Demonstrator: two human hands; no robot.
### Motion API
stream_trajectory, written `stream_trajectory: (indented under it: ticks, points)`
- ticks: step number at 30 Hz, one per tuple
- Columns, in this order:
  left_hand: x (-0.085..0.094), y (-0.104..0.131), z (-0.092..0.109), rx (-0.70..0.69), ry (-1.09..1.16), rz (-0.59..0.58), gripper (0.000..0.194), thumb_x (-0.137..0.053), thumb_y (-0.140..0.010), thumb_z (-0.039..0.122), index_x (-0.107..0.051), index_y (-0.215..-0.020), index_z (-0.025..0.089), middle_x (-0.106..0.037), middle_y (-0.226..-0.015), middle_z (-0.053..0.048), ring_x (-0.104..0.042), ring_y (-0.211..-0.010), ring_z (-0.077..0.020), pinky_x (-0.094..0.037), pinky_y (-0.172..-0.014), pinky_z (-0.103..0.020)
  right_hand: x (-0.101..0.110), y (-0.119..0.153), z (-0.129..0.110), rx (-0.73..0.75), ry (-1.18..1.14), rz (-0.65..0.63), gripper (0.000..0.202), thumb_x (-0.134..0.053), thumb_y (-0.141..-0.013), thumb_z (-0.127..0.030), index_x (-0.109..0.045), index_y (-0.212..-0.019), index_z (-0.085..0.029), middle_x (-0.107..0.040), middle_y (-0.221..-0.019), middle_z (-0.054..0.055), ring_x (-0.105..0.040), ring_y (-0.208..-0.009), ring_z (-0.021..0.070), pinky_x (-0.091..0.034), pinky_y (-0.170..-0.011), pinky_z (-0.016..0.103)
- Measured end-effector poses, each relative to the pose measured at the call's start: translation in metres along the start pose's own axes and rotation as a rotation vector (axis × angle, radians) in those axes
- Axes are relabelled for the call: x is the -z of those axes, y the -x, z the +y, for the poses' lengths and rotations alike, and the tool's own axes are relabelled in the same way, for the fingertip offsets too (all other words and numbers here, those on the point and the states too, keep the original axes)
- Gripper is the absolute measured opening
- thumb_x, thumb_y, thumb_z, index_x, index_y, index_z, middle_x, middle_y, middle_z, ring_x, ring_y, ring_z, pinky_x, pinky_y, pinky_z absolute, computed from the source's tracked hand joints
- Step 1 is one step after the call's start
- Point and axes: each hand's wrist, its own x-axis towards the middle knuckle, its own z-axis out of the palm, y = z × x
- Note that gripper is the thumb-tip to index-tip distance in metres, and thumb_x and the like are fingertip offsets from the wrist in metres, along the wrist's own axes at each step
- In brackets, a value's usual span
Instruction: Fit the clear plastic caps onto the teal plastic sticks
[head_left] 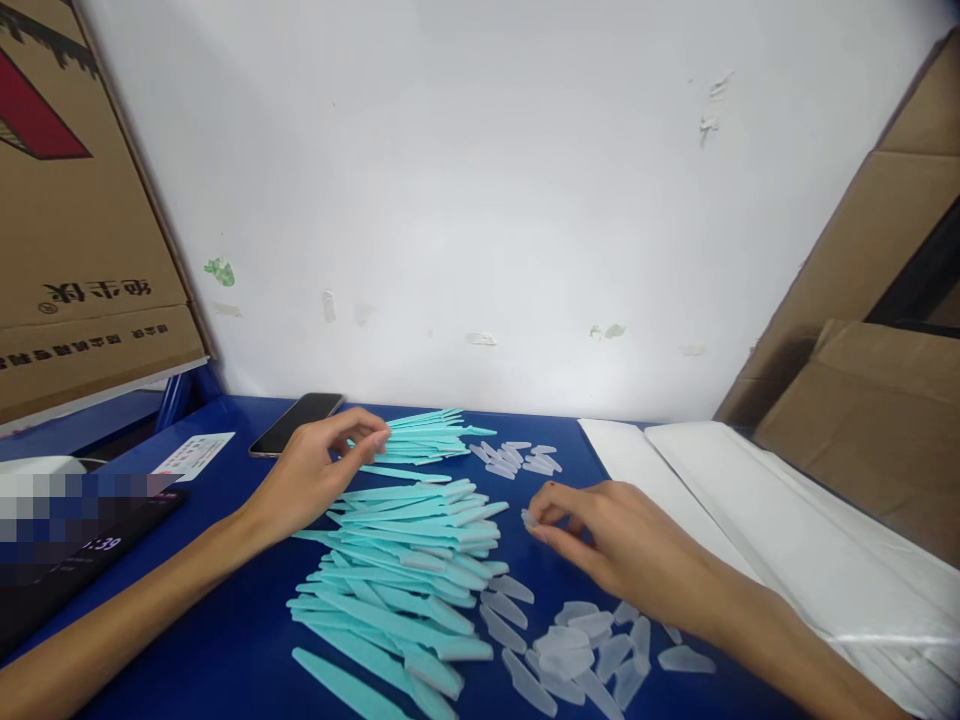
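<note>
My left hand [337, 455] is over the left end of the far bundle of thin turquoise sticks [427, 437], its thumb and fingers closed; what is between them, if anything, is too small to name. My right hand [585, 525] pinches a small translucent cap [529, 518] between thumb and fingers, to the right of the turquoise pieces. A large pile of turquoise blade-shaped pieces [397, 590] lies in the middle, several with pale caps on their right ends. Loose translucent caps [570, 650] are heaped below my right hand, and smaller ones [514, 458] lie farther back.
On the blue table [217, 620], a dark phone [296, 424] and a printed card [195, 455] lie at the left, near a device with a display [90, 550]. White packets [795, 520] lie at the right. Cardboard boxes [82, 220] stand left and right before a white wall.
</note>
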Motion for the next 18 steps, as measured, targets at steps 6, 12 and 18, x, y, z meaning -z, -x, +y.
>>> stream_trajectory:
  ticks: [6,12,18]
  points:
    - [0.0002,0.003,0.0085,0.081,0.239,-0.051,0.03,-0.066,-0.093,0.048,-0.073,-0.094,0.019,-0.072,-0.072,-0.002,-0.055,-0.051,-0.0103,-0.039,-0.044,-0.019,-0.0023,-0.0031,0.003,-0.075,0.046,0.096,0.017,-0.057,-0.101,-0.033,-0.072,-0.108,-0.029,-0.078,-0.086,-0.002,-0.07,-0.063,0.0172,-0.048,-0.06,0.029]
    - [-0.0029,0.0047,0.008,0.081,0.214,-0.094,0.028,-0.066,-0.093,0.046,-0.075,-0.09,0.019,-0.07,-0.069,-0.002,-0.059,-0.056,-0.0116,-0.039,-0.043,-0.018,0.0012,-0.0048,-0.001,-0.061,-0.021,0.302,0.022,-0.056,-0.101,-0.035,-0.074,-0.111,-0.028,-0.08,-0.094,-0.002,-0.07,-0.065,0.0152,-0.051,-0.058,0.028]
    - [-0.0034,0.004,0.0066,0.07,0.204,-0.111,0.029,-0.065,-0.094,0.046,-0.074,-0.09,0.019,-0.073,-0.076,-0.003,-0.061,-0.062,-0.0122,-0.043,-0.049,-0.018,0.0007,-0.004,-0.0008,-0.06,0.004,0.32,0.022,-0.056,-0.101,-0.034,-0.074,-0.113,-0.029,-0.08,-0.098,-0.003,-0.071,-0.067,0.015,-0.052,-0.059,0.028]
